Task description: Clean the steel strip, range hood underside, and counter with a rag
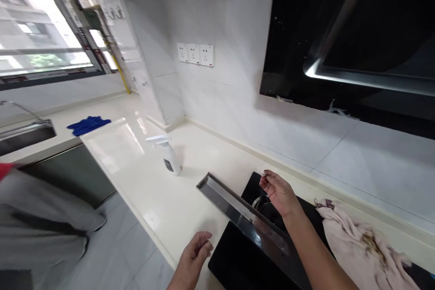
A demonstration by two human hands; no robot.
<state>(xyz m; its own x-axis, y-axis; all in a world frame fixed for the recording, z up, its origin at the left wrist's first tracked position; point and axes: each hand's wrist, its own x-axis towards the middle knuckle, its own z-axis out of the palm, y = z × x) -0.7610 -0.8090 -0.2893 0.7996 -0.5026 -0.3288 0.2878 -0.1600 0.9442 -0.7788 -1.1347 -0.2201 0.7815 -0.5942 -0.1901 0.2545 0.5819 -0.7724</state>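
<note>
Long, narrow, shiny grey metal trough (249, 218): lies slantwise across the black, flat-topped hob (234, 258), near right, with far-left end jutting past it over the glossy cream countertop (183, 208); right bare hand (280, 195): raised above the far part of the hob, just beyond the trough, fingertips drawn narrowly together; cannot tell whether gripping something tiny; left bare hand (195, 256): over the countertop, just left of the hob, fingers loosely curled, narrow gap at the thumb; crumpled, stained pale-pink cloth (353, 240): on the right; white plastic trigger spray bottle (171, 159): stands upright, farther left.
</note>
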